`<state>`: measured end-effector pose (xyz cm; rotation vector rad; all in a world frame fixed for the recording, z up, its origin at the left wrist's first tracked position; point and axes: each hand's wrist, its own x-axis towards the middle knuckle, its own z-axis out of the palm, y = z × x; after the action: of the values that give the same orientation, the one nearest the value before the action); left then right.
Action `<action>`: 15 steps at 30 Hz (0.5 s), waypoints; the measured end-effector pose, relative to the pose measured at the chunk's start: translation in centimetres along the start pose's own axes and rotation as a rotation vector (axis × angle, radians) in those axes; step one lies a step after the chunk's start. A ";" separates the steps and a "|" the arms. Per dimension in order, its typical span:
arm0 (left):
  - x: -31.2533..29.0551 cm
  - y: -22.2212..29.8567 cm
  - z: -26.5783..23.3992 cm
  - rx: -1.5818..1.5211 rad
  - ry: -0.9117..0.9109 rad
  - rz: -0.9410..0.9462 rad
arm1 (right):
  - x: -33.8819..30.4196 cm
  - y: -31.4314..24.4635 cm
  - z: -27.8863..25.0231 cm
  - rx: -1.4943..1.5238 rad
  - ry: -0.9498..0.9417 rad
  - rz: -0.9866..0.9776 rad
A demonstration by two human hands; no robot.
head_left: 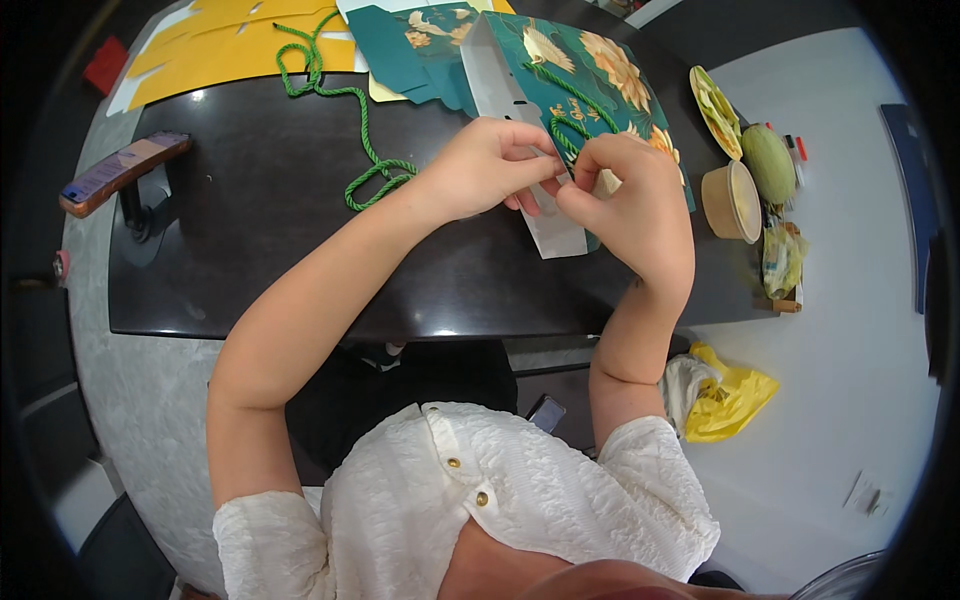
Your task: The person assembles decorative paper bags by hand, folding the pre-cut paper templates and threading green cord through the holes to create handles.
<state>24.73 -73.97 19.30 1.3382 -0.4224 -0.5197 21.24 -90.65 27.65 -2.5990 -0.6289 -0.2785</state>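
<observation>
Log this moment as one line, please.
left hand: at white edge of green bag; right hand: same edge; green cord: loose on dark table

Crinkled white short-sleeved shirt [400, 490], round gold-coloured buttons [482, 499]

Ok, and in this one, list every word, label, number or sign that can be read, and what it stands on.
Green floral paper bag: gold lettering, not copied out here.
Phone on the stand: screen text too small to read.
No other text readable.
</observation>
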 end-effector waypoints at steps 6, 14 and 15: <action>-0.4 0.0 0.6 0.312 0.098 0.183 | 0.1 -0.4 0.0 -0.006 0.143 0.012; -1.1 2.8 -1.5 0.406 0.299 0.103 | 0.0 2.0 -0.8 -0.104 0.117 0.025; -1.1 2.9 -2.8 0.494 0.445 0.177 | 0.1 2.8 -0.7 -0.113 0.107 -0.027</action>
<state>25.77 -70.64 21.64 1.8159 -0.3031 0.0472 22.56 -93.13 27.22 -2.6637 -0.6270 -0.4710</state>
